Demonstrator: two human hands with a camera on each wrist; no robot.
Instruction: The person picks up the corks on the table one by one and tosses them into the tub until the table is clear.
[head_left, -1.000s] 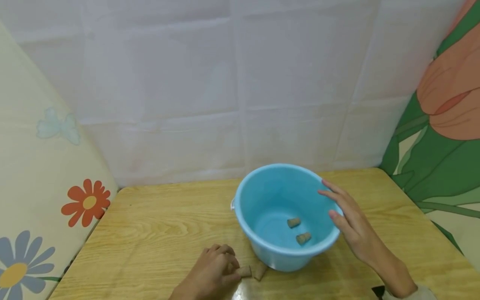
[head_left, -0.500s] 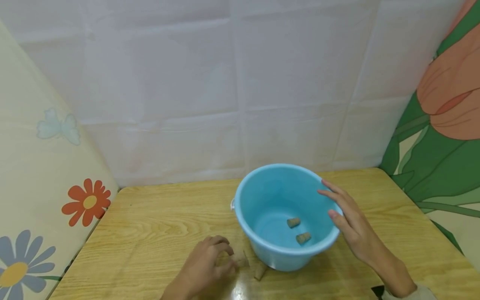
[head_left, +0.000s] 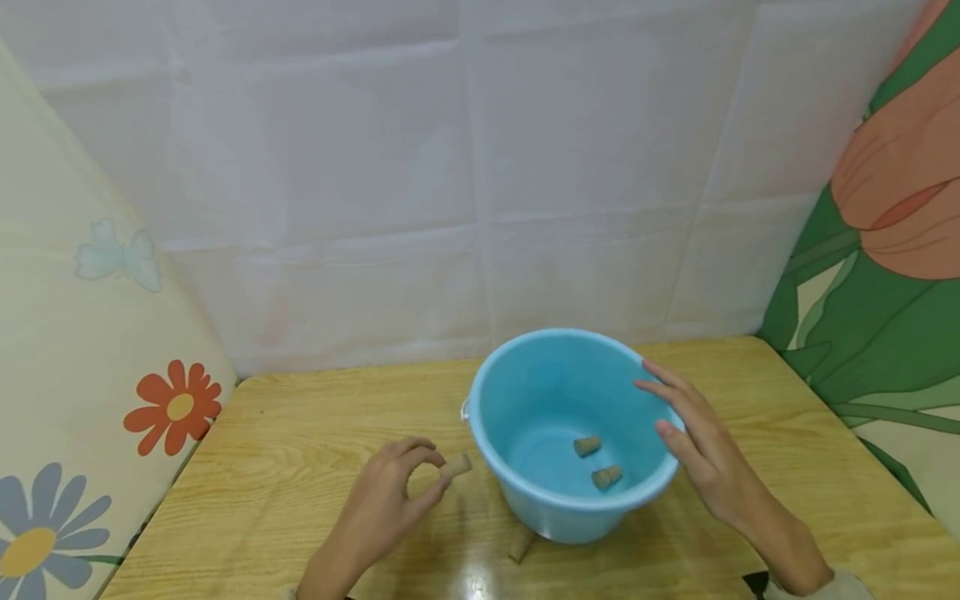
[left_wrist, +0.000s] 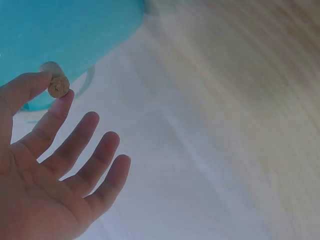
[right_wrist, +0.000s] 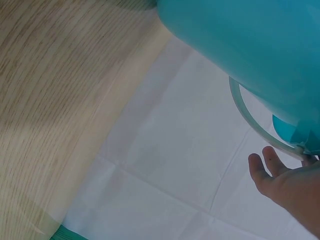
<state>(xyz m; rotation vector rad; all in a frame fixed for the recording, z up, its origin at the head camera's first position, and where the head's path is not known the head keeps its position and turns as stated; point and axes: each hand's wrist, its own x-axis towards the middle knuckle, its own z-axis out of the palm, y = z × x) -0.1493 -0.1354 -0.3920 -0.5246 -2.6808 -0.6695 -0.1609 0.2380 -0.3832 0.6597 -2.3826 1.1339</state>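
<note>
My left hand (head_left: 378, 500) pinches a cork (head_left: 456, 466) between thumb and index finger, above the table left of the bucket. In the left wrist view the cork (left_wrist: 58, 86) shows its round end, and the other fingers are spread. A light blue bucket (head_left: 517, 492) leans toward me. Two corks lie inside it, an upper cork (head_left: 587, 446) and a lower cork (head_left: 607, 477). Another cork (head_left: 521, 546) lies on the table against the bucket's base. My right hand (head_left: 705, 454) rests on the bucket's right rim, fingers fairly straight. In the right wrist view its fingertips are partly hidden.
The wood-patterned table (head_left: 300, 433) reaches back to a white cloth backdrop (head_left: 360, 183). Flower-printed panels stand at the left (head_left: 75, 333) and right (head_left: 885, 333). A pale handle (right_wrist: 250, 117) hangs along the bucket's side.
My left hand has lifted one cork off the table by the bucket's base and carried it up and leftward. My right hand and the bucket have stayed put.
</note>
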